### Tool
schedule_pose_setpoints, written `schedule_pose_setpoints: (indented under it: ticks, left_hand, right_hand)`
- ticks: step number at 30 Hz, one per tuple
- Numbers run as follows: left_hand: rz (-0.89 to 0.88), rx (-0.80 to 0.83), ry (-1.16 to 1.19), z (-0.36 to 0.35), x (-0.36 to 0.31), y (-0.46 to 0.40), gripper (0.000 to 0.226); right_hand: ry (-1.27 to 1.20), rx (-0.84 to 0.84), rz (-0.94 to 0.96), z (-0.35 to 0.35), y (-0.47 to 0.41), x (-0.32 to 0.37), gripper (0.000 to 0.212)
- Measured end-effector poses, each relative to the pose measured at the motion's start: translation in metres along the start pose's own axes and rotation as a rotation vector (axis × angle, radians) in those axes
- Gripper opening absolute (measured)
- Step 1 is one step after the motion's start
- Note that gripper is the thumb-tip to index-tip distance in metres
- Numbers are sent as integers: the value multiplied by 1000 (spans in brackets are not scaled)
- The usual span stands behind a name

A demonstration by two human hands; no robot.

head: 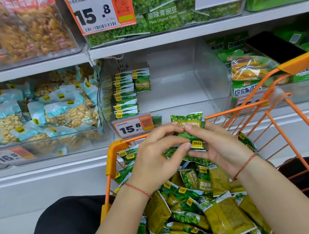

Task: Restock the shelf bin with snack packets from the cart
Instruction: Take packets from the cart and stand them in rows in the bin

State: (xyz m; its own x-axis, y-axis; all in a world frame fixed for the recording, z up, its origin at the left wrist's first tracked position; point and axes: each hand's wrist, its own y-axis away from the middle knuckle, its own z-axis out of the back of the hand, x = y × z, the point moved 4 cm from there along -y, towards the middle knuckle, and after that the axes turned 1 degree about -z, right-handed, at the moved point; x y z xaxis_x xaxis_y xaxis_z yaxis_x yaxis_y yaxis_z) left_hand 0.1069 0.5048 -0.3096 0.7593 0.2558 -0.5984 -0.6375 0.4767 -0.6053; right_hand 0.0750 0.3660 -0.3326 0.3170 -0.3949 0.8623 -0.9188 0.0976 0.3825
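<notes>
Both hands hold a small stack of green pea snack packets (190,129) above the orange cart (279,82). My left hand (154,158) pinches the stack from the left, and my right hand (218,146) grips it from the right and below. Several more green packets (197,212) fill the cart under my wrists. Straight ahead on the lower shelf stands the clear shelf bin (214,77). A neat row of the same packets (125,95) lines its left side, with one more packet (142,82) beside it. The rest of the bin shows bare floor.
A bin of peanut packs (45,113) stands to the left, and a bin of mixed vegetable crisps (250,71) to the right behind the cart handle. Price tags (133,128) hang on the bin fronts. The upper shelf (176,34) overhangs the bin.
</notes>
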Motion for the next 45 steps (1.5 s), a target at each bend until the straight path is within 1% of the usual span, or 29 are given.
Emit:
schedule_pose_setpoints:
  ticks: [2, 4, 6, 8, 11, 12, 14, 15, 17, 19, 21, 23, 25, 28, 30, 31, 33, 34, 35, 37, 38, 39, 40, 41, 42, 43, 44, 45]
  left_hand:
    - [120, -33, 40, 4, 3, -3, 22]
    - [324, 21, 99, 4, 7, -3, 43]
    - [519, 109, 148, -1, 14, 0, 58]
    - [595, 116, 164, -5, 22, 3, 56]
    - [637, 48, 251, -3, 28, 2, 49]
    - [655, 4, 294, -1, 29, 1, 42]
    - [669, -101, 451, 7, 29, -3, 22]
    - [666, -136, 541, 11, 29, -5, 22]
    - [652, -172, 691, 17, 33, -4, 29]
    - [654, -175, 780, 22, 33, -4, 27]
    - [648, -162, 771, 22, 33, -3, 24]
    - [651, -130, 775, 20, 28, -5, 28]
    - [678, -107, 792, 17, 28, -5, 32]
    - [693, -22, 691, 13, 29, -3, 17]
    - [693, 7, 625, 10, 31, -1, 22]
    - [687, 2, 592, 9, 30, 0, 24]
    - [638, -25, 510, 8, 31, 0, 18]
    - [612, -31, 457, 8, 31, 0, 15]
    - [590, -28, 411, 7, 31, -1, 15]
    - [536, -18, 340, 5, 34, 0, 14]
    - [513, -25, 305, 5, 35, 0, 14]
    - [513, -44, 284, 6, 35, -1, 14]
    - [540, -71, 281, 9, 35, -1, 12]
    - [579, -82, 297, 12, 35, 0, 7]
    - [607, -39, 312, 14, 35, 1, 2]
    - [618, 79, 318, 12, 33, 3, 6]
    - [619, 272, 315, 7, 32, 7, 9]
    - [612, 500, 294, -1, 29, 14, 12]
  right_hand:
    - [23, 15, 17, -1, 1, 1, 65]
    - [52, 29, 36, -1, 1, 0, 42]
    - [65, 40, 47, -2, 2, 1, 37]
    - [73, 28, 48, -2, 2, 1, 34]
    - [52, -25, 52, -2, 3, 3, 20]
    - [21, -41, 39, -3, 4, 4, 21]
    - [-13, -49, 14, -2, 2, 5, 43]
    - [-28, -59, 3, 0, 1, 5, 45]
    - [-89, -115, -15, 4, 0, 6, 33]
    - [-103, -154, -29, 7, -1, 6, 29]
    - [-70, -150, -32, 7, -1, 6, 27]
    - [-7, -127, -54, 5, -2, 4, 31]
    - [57, -77, -104, 1, -2, 1, 42]
    - [113, -6, -168, -4, 0, -3, 57]
    - [133, 60, -178, -7, 2, -5, 66]
    - [144, 86, -182, -9, 4, -5, 76]
    - [198, 96, -178, -11, 6, -7, 108]
    - [233, 87, -166, -12, 6, -8, 116]
    - [255, 77, -149, -11, 6, -9, 117]
    - [267, 78, -141, -13, 7, -10, 108]
    - [252, 63, -138, -12, 7, -9, 94]
    - [230, 31, -129, -9, 6, -7, 74]
    - [203, 0, -120, -5, 6, -4, 60]
    - [168, -36, -108, 0, 4, -1, 57]
    - [123, -85, -95, 5, 2, 1, 55]
    - [68, -139, -64, 12, 2, 5, 47]
    - [10, -201, -31, 17, 2, 10, 35]
    - [-39, -251, -4, 21, 2, 13, 30]
